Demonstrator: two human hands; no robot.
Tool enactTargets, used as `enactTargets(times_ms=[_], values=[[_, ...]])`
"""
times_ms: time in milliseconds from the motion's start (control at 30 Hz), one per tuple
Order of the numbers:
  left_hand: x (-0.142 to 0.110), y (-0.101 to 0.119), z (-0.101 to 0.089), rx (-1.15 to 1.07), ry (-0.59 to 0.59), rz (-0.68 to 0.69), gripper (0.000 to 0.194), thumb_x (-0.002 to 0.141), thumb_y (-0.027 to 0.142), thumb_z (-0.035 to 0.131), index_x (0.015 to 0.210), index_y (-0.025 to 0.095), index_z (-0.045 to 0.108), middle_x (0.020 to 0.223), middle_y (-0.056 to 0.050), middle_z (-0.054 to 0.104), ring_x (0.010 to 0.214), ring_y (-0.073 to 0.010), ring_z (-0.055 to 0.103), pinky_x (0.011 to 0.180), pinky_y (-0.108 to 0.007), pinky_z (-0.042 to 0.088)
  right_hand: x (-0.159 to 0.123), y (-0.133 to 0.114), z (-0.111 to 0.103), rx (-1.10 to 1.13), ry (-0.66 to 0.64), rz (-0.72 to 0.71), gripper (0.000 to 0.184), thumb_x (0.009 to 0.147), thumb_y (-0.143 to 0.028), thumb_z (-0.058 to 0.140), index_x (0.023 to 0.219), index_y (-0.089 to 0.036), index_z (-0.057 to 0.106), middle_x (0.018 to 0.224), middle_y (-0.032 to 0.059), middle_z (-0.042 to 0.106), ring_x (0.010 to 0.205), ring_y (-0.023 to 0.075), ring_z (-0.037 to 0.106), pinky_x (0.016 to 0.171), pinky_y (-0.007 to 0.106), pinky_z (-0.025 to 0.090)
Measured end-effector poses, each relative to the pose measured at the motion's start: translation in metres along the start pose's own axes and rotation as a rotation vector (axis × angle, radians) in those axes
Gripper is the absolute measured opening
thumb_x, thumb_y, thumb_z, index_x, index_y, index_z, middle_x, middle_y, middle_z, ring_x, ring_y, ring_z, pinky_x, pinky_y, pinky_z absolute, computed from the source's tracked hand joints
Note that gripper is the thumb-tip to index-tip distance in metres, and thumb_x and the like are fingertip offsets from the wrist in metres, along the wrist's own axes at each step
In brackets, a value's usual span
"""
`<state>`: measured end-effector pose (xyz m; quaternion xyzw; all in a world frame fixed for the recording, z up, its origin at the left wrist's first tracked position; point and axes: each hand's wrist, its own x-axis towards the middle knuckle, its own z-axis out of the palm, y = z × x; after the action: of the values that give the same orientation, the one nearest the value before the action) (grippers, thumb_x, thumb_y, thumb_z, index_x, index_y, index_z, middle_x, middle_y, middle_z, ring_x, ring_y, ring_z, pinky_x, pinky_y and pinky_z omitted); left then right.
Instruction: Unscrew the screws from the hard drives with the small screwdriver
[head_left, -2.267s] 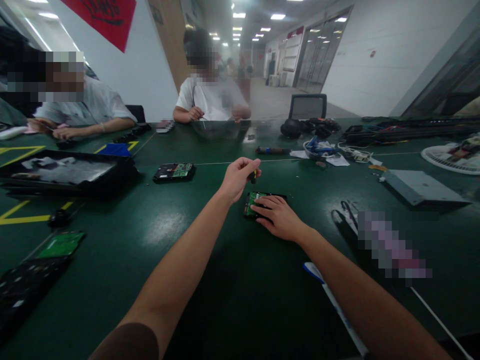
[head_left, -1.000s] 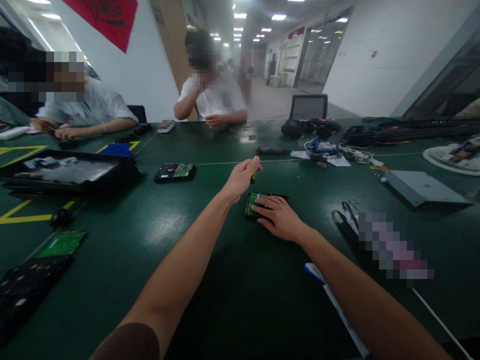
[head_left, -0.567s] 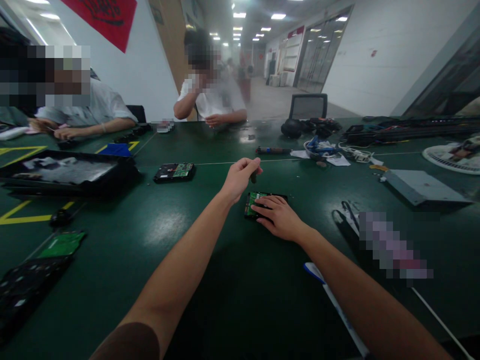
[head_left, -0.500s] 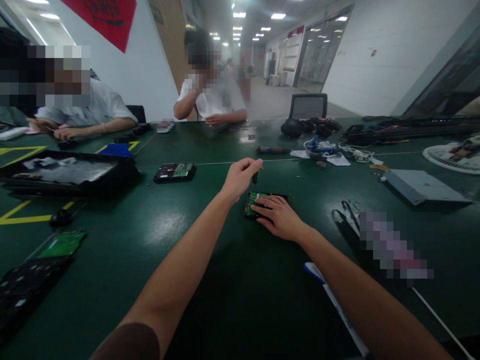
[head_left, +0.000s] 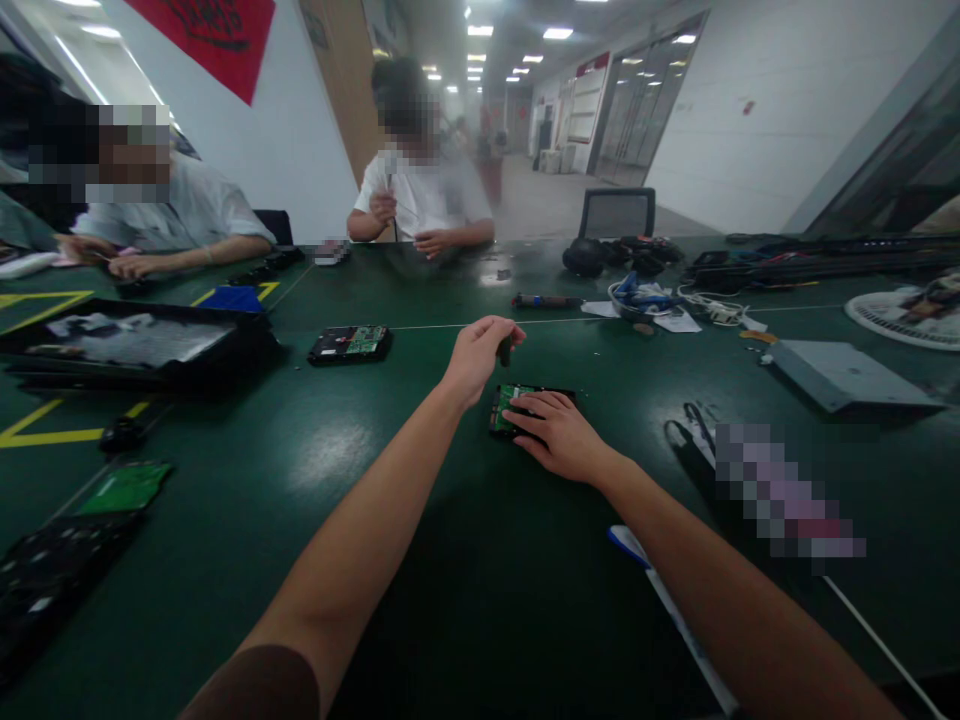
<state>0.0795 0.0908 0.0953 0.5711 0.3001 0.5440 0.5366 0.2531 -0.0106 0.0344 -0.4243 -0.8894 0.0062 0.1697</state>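
A hard drive (head_left: 504,408) with a green circuit board facing up lies flat on the dark green table in front of me. My right hand (head_left: 551,430) rests across it, fingers over the board and thumb along its near edge, holding it down. Just above the drive's far left corner, my left hand (head_left: 484,358) is closed around a short dark tool, which looks like a screwdriver (head_left: 505,350). Most of that tool is hidden by the fingers, and its tip cannot be made out.
Another hard drive (head_left: 350,344) lies left of my hands, near a black tray (head_left: 142,345). A green circuit board (head_left: 124,488) sits at the left edge. Beyond are a dark cylindrical tool (head_left: 547,300) and blue cables (head_left: 646,297). A grey metal box (head_left: 851,375) stands right. Two people sit opposite.
My left fingers have turned and curled, and the dark tool has shifted slightly left and tilted. My right hand and the drive stay put. The person opposite has lowered a hand.
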Motion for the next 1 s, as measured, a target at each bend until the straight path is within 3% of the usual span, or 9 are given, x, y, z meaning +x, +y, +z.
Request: enactTargets(times_ms=[167,333,533,767,1000], values=[[-0.0002,0.0070,-0.0007,0.175,0.023,0.047,0.017,0.088,0.031,0.066,0.087,0.019,0.078,0.081,-0.002,0.070,0.076,-0.0148,0.060,0.070,-0.028,0.045,-0.0006,0.0008,0.0015,0.007,0.013,-0.003,0.041,0.102,-0.034,0.057,0.142,-0.030,0.062,0.149,0.0090,0.058,0.139,0.0300,0.050,0.118,0.058,0.034],[-0.0005,0.0060,0.0004,0.007,-0.012,-0.039,0.012,0.086,0.028,0.069,0.092,0.018,0.069,0.081,-0.003,0.072,0.077,-0.0149,0.066,0.075,-0.029,0.049,-0.0006,0.0010,0.0023,0.003,0.013,0.002,0.041,0.102,-0.034,0.057,0.142,-0.029,0.062,0.149,0.0094,0.058,0.139,0.0302,0.050,0.118,0.058,0.034],[-0.0003,0.0001,0.0008,-0.100,-0.023,-0.024,0.016,0.086,0.031,0.066,0.079,0.017,0.070,0.081,-0.005,0.073,0.078,-0.0155,0.067,0.079,-0.030,0.052,0.0001,0.0000,-0.0001,0.015,0.003,0.003,0.042,0.101,-0.033,0.058,0.143,-0.029,0.061,0.148,0.0099,0.059,0.139,0.0304,0.050,0.118,0.058,0.034],[-0.0010,0.0034,0.0015,0.159,0.046,0.071,0.018,0.085,0.033,0.067,0.083,0.020,0.079,0.080,-0.002,0.071,0.078,-0.0157,0.062,0.071,-0.027,0.048,0.0000,-0.0010,-0.0004,0.014,0.004,0.013,0.042,0.101,-0.033,0.058,0.143,-0.031,0.061,0.148,0.0092,0.059,0.139,0.0302,0.049,0.117,0.059,0.034],[-0.0002,0.0008,0.0020,-0.117,0.029,-0.061,0.014,0.087,0.030,0.063,0.092,0.018,0.067,0.078,-0.003,0.072,0.072,-0.0148,0.067,0.075,-0.030,0.053,0.0002,0.0001,0.0002,0.015,-0.008,0.009,0.042,0.102,-0.034,0.057,0.143,-0.029,0.061,0.149,0.0094,0.058,0.139,0.0292,0.049,0.118,0.057,0.033]])
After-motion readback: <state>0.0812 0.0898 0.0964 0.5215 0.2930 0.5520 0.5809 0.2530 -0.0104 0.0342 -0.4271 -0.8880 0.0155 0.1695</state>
